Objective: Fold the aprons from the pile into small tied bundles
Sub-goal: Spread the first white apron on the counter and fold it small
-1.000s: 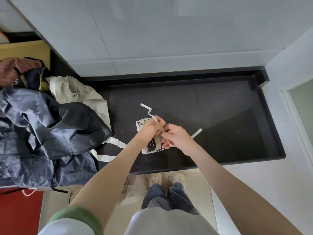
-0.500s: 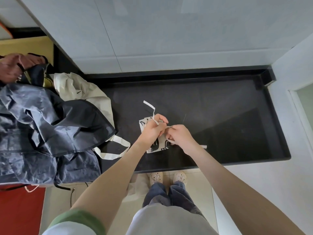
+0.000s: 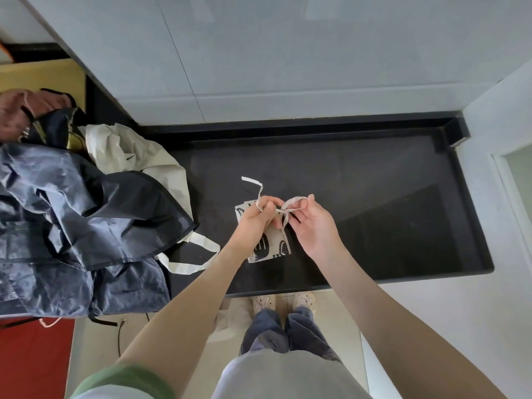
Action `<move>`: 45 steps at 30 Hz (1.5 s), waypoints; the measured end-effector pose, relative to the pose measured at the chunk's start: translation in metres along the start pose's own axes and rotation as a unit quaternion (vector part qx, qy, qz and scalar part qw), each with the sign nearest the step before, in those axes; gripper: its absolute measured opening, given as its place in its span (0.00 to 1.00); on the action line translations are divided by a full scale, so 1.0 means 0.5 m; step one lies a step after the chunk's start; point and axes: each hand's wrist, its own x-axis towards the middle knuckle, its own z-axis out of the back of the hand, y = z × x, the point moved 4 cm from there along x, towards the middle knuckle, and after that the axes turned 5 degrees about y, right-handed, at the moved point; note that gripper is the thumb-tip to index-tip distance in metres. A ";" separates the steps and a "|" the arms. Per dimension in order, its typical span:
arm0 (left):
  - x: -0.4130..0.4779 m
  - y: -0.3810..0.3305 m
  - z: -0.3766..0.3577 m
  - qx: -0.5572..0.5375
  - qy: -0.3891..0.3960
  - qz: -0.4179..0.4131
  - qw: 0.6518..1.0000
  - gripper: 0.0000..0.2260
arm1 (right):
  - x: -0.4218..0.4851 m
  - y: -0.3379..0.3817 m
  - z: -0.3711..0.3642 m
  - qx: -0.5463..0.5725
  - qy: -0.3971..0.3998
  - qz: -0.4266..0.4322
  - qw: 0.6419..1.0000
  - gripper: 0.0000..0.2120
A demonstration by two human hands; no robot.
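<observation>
- At the far left edge, a second person's hand point(image 3: 18, 110) lies against dark fabric at the top of the heap. Whether it grips anything cannot be told.
- A pile of navy aprons point(image 3: 74, 220) covers the left end of the black counter point(image 3: 388, 182) and hangs over its front edge.
- A cream apron point(image 3: 129, 156) lies crumpled behind and partly under the navy cloth. One cream strap loop point(image 3: 190, 260) trails out onto the counter.
- The worker's left hand point(image 3: 254, 226), fingers curled into a fist, clasps the tie strap point(image 3: 257, 187). The strap's free end rises above the knuckles and bends away toward the back left.
- The folded apron bundle point(image 3: 272, 244), cream with a black print, lies flat on the counter near its front edge. It sits at the middle of the scene, partly hidden beneath both hands.
- Between the hands the strap crosses itself in a knot just above the bundle.
- The worker's right hand point(image 3: 315, 226) pinches a loop of the same strap between thumb and forefinger, palm turned toward the camera. Its other fingers are loosely bent.
- Below the counter's edge, a pair of pale shoes point(image 3: 283, 302) stands on light floor tiles beneath blue trouser legs.
- To the right, the counter ends against a white wall point(image 3: 489, 125).
</observation>
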 end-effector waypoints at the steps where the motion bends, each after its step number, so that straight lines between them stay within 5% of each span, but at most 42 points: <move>1: 0.001 0.001 0.001 -0.020 -0.006 -0.005 1.000 0.13 | 0.001 0.000 0.003 0.041 -0.013 0.004 0.999 0.19; 5: 0.001 0.006 0.015 -0.126 -0.111 -0.030 0.985 0.11 | 0.004 0.025 0.028 0.085 -0.024 0.019 0.996 0.22; 9: 0.002 0.001 0.021 -0.293 -0.138 0.000 0.946 0.10 | 0.005 0.052 0.028 -0.232 -0.017 0.031 0.972 0.10; 11: 0.001 0.004 0.035 -0.352 -0.147 0.024 0.924 0.13 | 0.008 0.046 0.029 -0.483 0.020 0.013 0.875 0.07; 13: 0.004 0.012 0.048 -0.365 -0.159 0.053 0.916 0.15 | 0.011 0.032 0.041 -0.726 0.080 0.015 0.683 0.06; 14: 0.006 0.015 0.052 -0.361 -0.161 0.069 0.916 0.16 | 0.007 0.030 0.049 -0.787 0.083 0.021 0.611 0.10; 15: 0.009 0.016 0.055 -0.350 -0.161 0.083 0.919 0.16 | 0.006 0.032 0.061 -0.812 0.074 0.025 0.579 0.14; 24: 0.009 0.024 0.057 -0.270 -0.144 0.127 0.944 0.18 | -0.003 0.046 0.093 -0.848 0.039 0.041 0.528 0.16; 35: 0.015 0.030 0.058 -0.227 -0.186 0.135 0.946 0.17 | -0.015 0.067 0.112 -0.812 -0.061 0.064 0.576 0.14; 38: 0.014 0.030 0.051 -0.182 -0.172 0.127 0.960 0.16 | -0.024 0.055 0.072 -0.846 -0.059 0.145 0.510 0.36; 40: 0.013 0.023 0.048 -0.166 -0.164 0.115 0.966 0.16 | -0.027 0.029 0.033 -0.861 -0.009 0.191 0.471 0.32; 42: 0.009 0.017 0.046 -0.167 -0.160 0.109 0.967 0.17 | -0.026 0.002 0.009 -0.857 0.045 0.234 0.457 0.17; 43: 0.004 0.015 0.046 -0.174 -0.156 0.108 0.966 0.18 | -0.026 -0.005 0.002 -0.840 0.060 0.249 0.478 0.09; 45: -0.004 0.008 0.040 -0.175 -0.130 0.090 0.972 0.19 | -0.025 -0.005 0.000 -0.784 0.087 0.199 0.582 0.05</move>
